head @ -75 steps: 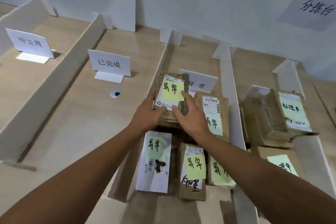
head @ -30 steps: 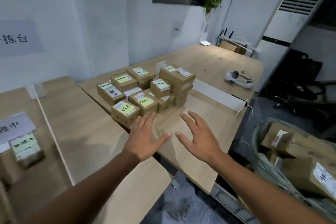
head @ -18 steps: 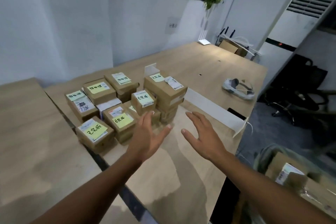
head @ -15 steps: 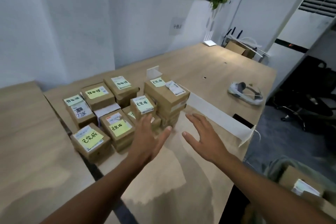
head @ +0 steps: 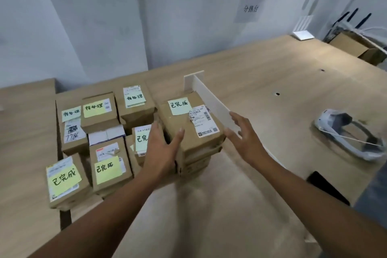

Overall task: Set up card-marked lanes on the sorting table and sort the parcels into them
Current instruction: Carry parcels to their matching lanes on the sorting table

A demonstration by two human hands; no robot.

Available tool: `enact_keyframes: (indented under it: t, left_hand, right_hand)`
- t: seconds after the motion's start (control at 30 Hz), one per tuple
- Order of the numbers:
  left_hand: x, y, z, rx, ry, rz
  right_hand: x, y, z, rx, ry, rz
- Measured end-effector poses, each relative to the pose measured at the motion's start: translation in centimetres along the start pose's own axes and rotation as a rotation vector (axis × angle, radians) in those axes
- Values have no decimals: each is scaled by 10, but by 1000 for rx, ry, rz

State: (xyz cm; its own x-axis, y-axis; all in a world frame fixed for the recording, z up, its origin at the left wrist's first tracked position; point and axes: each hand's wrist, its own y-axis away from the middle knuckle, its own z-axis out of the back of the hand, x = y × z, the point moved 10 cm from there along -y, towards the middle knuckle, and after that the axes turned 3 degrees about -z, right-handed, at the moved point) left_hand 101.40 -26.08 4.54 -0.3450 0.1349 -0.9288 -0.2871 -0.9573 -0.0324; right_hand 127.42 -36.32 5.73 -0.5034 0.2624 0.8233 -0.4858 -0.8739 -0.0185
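Several brown cardboard parcels with yellow or green handwritten notes stand clustered on the wooden table [head: 261, 77]. The tallest is a stack at the cluster's right, topped by a parcel [head: 184, 125] with a green note and a shipping label. My left hand [head: 161, 151] lies flat against that parcel's left side, thumb on its front top edge. My right hand [head: 245, 136] hovers open with spread fingers just right of the parcel, apart from it, in front of a white divider strip [head: 211, 98].
Smaller parcels [head: 106, 163] fill the area left of the stack. A white headset [head: 347, 134] lies on the table to the right, and a black phone [head: 326, 186] sits near the right edge. An open carton [head: 356, 46] stands at the far right corner.
The view turned from the sorting lanes to this parcel table. Both hands moved forward; my left hand now touches the tall stack's top parcel and my right hand has come close to its other side.
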Motion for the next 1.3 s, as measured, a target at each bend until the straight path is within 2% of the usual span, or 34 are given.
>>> enact_keyframes:
  t: [0.1,0.23,0.47,0.63,0.83,1.07,1.3]
  left_hand:
    - [16,-24,-31,19,13,45]
    - [39,-30,-67,58,-38,83]
    - [43,-30,-78,29,-15,99]
    - [8,-11,-48,17,17,43]
    - [-11,48,84,-89,55,-44]
    - [8,179,284,-327,57,-91]
    - [35,358,494,-591,-100,-70]
  right_hand:
    - [-32,-44,-12,59,-93,-69]
    - [-44,-60,-64,248,-98,-18]
    - [-43,-60,-58,214,-86,40]
    - [4,-32,-28,116,-83,163]
    - [111,34,-74,161,-123,339]
    - [250,151,-209,430,-183,502]
    - [391,326,-349,646,-294,625]
